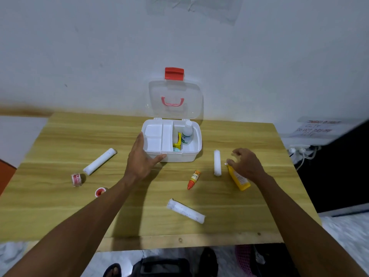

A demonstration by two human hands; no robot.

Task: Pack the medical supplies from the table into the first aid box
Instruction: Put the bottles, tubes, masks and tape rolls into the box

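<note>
First aid box (179,157) open, three gauze rolls (99,161) (217,162) (186,211), two tapes (76,179) (99,192), two loose bottles (193,179) (242,183)

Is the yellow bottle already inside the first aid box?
No, the yellow bottle lies on the table to the right of the first aid box, by the right hand.

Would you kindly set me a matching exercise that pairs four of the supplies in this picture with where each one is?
Things
1. white bottle
2. yellow bottle
3. orange-capped bottle
4. red-printed tape roll

Places
A. toward the left side of the table
B. partly under the right hand
C. inside the first aid box
D. lying on the table in front of the box, touched by nothing

Pairs: 1-C, 2-B, 3-D, 4-A
</note>
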